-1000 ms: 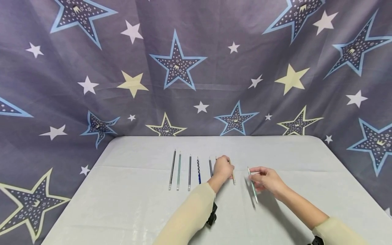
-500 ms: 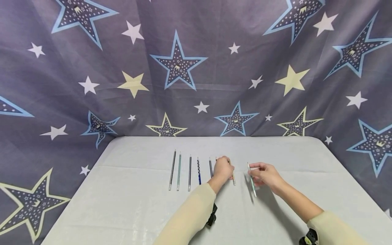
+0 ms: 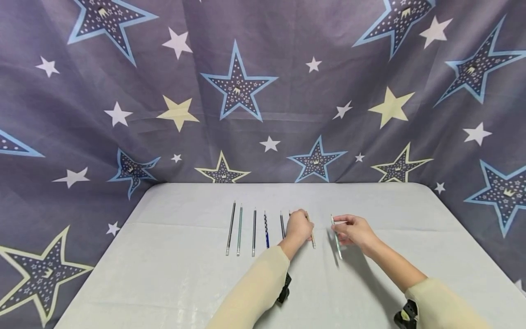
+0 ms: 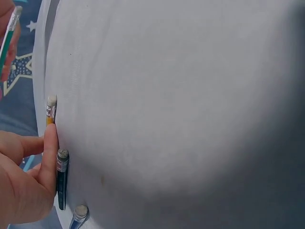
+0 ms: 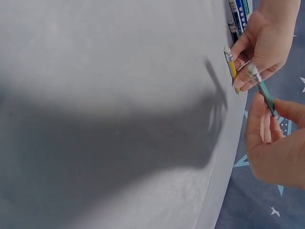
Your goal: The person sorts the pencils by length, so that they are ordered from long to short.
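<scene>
On the white table my left hand (image 3: 299, 227) pinches a yellow pencil (image 3: 313, 240) at the right end of a row; the pencil lies on or just above the cloth. Its eraser end (image 4: 51, 109) sticks out past my fingers in the left wrist view. To the right, my right hand (image 3: 356, 234) holds a green pencil (image 3: 339, 249) between thumb and fingers, above the table, with its shadow apart from it. The green pencil's eraser end points toward me. Beside the left hand, a dark pencil (image 4: 62, 181) is partly hidden by that hand in the head view.
Leftward in the row lie a black pencil (image 3: 231, 228), a teal pencil (image 3: 240, 228), a dark pencil (image 3: 254, 233), a blue patterned pencil (image 3: 266, 230) and another dark one. A star-printed curtain (image 3: 263, 91) hangs behind the table's far edge (image 3: 197, 183).
My right hand has moved away from me and slightly left, carrying the green pencil along. The left hand stays in place on the yellow pencil.
</scene>
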`<move>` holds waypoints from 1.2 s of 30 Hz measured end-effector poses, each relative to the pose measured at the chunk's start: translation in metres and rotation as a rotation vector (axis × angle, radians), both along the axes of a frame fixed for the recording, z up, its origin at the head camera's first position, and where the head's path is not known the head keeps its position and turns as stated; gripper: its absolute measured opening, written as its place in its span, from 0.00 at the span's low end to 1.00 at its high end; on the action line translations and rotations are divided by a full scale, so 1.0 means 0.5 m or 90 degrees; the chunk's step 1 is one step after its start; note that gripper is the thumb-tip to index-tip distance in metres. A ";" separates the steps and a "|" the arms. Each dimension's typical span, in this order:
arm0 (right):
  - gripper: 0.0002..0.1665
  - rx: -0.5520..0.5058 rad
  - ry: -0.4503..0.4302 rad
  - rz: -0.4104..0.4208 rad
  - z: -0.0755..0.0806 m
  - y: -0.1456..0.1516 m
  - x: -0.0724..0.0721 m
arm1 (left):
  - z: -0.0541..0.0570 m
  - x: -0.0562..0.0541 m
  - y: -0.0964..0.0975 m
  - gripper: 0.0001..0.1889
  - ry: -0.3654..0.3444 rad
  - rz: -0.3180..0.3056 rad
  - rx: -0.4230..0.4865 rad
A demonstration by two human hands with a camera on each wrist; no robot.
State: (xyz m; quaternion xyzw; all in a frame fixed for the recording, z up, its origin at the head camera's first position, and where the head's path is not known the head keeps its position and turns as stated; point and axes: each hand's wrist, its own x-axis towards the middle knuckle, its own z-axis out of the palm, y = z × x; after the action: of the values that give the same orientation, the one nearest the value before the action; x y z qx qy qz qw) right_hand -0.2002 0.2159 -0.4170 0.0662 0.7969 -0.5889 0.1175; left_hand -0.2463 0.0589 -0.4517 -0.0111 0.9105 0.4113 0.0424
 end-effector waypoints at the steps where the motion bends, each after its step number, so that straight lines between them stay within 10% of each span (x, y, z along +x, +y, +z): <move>1: 0.28 0.000 0.000 -0.001 0.000 -0.001 -0.001 | 0.000 0.000 0.000 0.20 0.000 0.000 0.000; 36: 0.25 0.012 -0.001 -0.045 -0.034 -0.023 -0.064 | 0.003 0.005 -0.003 0.20 -0.006 -0.016 0.018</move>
State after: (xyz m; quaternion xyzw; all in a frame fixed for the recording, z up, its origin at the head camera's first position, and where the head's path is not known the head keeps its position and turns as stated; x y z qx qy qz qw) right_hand -0.2323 0.2046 -0.4340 0.0958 0.7996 -0.5849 0.0970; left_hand -0.2441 0.0572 -0.4500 -0.0008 0.9043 0.4237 0.0521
